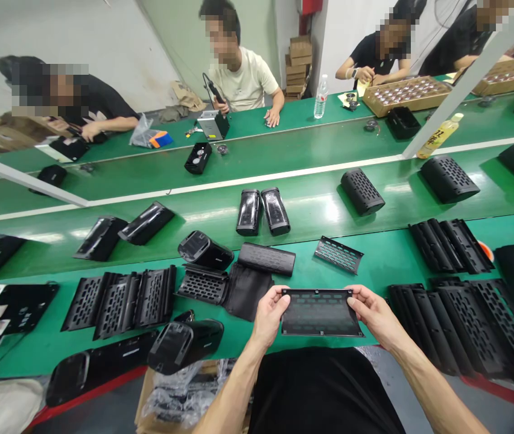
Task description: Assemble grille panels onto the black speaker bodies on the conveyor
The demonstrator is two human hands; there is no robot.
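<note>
Together, left hand [266,314], right hand [371,310] grip panel [320,313]; carton [144,398] holds plastic [173,398].

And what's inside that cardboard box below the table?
In the box, crumpled clear plastic with dark pieces showing through; whatever lies deeper is covered.

The held panel [323,313] is a black, roughly rectangular piece with rows of elongated slots, its middle covered by a thin, dark, see-through layer through which the slots show faintly. Small tabs stand along its far and near long edges. It lies lengthwise from left to right above the near edge of the green table, each short end pinched between a thumb and fingers.
</note>
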